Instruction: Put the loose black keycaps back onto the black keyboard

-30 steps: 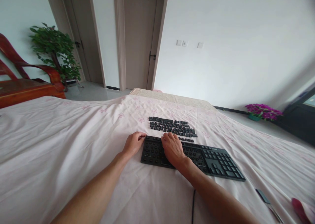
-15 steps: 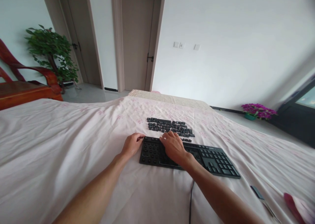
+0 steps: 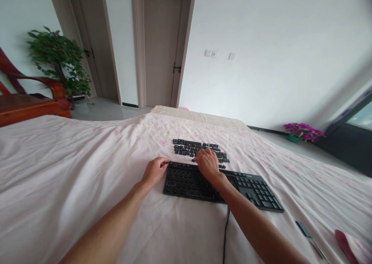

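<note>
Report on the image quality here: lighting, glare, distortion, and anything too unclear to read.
Head view: soft, fairly even light on the keyboard and bedsheet-like cloth; head view: a pale sheen on the floor; head view: the left-hand door leans, probably from wide-angle distortion and camera tilt; head view: legends on the loose keycaps are too small to read.

I'm remotely looking into a home: a wooden armchair (image 3: 31, 110), a leafy plant (image 3: 56, 53) and a flowered cloth (image 3: 99, 150) are showing it.
</note>
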A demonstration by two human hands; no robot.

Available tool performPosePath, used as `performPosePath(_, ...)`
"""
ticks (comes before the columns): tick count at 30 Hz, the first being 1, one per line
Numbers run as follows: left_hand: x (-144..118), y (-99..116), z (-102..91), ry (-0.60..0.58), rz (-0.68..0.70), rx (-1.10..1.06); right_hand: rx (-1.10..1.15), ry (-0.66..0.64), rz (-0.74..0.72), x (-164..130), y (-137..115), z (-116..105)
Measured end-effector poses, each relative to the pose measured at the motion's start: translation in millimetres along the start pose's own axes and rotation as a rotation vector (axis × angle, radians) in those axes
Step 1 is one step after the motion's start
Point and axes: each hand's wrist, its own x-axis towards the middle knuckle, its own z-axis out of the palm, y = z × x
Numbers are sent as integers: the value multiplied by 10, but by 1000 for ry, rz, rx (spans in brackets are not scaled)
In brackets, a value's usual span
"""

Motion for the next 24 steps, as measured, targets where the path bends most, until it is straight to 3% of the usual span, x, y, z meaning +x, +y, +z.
performPosePath(8,-1,31,-16,-3,-26,7,-97,-75,-21,148,-98,-54)
performPosePath(15,-9,60,-29,-8,-29,4,-157,-43,-105,239,-107,-3)
performPosePath(24,-3,61,-20,-3,-12,-1,135,38,29,-58,-18,-125)
